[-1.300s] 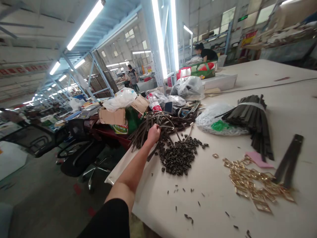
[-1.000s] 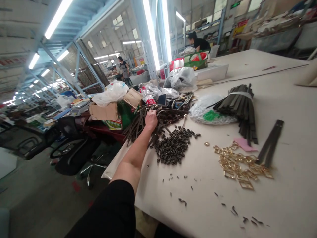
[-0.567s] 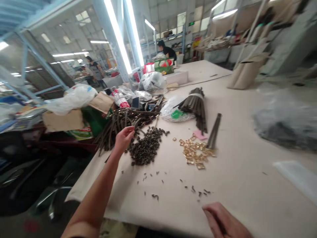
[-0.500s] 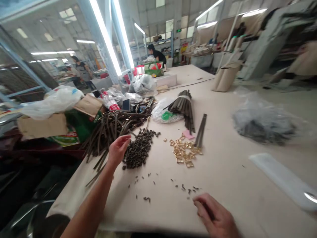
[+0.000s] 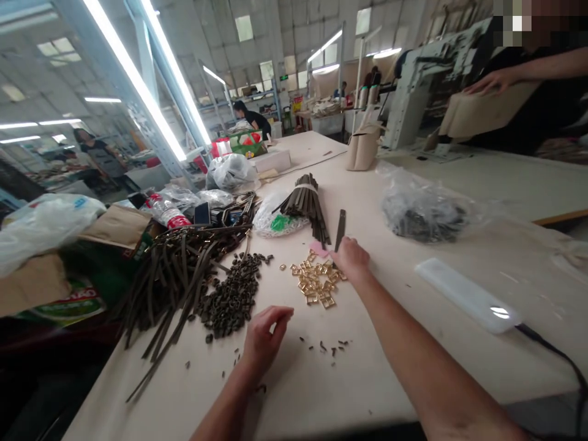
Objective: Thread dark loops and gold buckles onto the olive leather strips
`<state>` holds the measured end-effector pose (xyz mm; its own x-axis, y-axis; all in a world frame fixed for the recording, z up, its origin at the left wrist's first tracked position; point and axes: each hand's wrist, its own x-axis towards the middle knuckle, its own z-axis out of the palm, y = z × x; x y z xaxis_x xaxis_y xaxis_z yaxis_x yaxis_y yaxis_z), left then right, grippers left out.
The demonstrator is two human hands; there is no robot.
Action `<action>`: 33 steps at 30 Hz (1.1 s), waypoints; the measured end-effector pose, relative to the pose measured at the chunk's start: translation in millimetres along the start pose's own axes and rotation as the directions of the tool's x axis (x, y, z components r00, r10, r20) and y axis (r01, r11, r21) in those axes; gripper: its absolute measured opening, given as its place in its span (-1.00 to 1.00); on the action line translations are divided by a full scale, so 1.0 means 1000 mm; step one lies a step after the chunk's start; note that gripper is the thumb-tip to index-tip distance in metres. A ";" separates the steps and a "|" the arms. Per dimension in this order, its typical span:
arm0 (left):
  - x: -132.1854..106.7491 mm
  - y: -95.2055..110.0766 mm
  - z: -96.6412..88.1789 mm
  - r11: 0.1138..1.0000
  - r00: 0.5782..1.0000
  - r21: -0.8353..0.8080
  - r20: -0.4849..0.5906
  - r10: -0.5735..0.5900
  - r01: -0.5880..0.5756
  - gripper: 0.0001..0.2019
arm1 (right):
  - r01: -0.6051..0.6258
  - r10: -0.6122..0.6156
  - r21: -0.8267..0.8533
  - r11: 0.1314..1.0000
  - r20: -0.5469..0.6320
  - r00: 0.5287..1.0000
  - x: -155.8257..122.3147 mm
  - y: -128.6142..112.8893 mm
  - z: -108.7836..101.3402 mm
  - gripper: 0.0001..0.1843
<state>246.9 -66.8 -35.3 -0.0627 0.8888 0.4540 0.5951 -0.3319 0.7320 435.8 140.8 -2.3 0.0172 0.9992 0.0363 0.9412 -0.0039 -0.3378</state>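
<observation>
Both forearms bare. Left forearm low, slanting up and rightward from bottom edge; wrist bent, left hand angled right, fingers loosely curved, gap showing beside thumb. Right forearm stretched farther forward, diagonal toward upper left; right hand back up, knuckles bent, fingertips mostly hidden. Hands well apart, right farther out.

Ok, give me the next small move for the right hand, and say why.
Probably lift the loose dark strip with the right hand: that hand covers the strip's near end, beside the gold buckles, while the left hand is well apart from it.
</observation>
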 end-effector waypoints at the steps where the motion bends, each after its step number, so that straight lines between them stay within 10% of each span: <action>1: 0.000 -0.005 -0.003 1.000 1.000 0.000 -0.022 -0.022 0.022 -0.85 | -0.012 0.012 -0.006 1.000 0.016 1.000 0.005 -0.001 0.001 -0.59; 16: 0.001 -0.009 -0.003 0.997 0.995 -0.022 -0.066 -0.081 0.079 -0.86 | -0.057 0.083 -0.151 0.987 0.172 0.982 -0.030 0.047 -0.022 -0.71; 25: -0.001 0.001 0.008 0.919 0.959 -0.297 -0.033 -0.282 0.260 -0.80 | 0.029 -0.058 -0.207 0.978 -0.137 0.989 -0.104 0.074 -0.045 -0.67; 33: -0.013 0.049 0.010 0.502 0.867 -0.752 0.184 -0.463 0.427 -0.40 | 0.624 -0.637 -0.175 0.761 -0.384 0.669 -0.203 0.078 -0.022 -0.67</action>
<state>284.9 -91.0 -10.4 -0.1829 0.9824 -0.0386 -0.3306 -0.0245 0.9435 512.9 -63.0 -15.4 -0.4580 0.6554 0.6006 0.7864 0.6137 -0.0700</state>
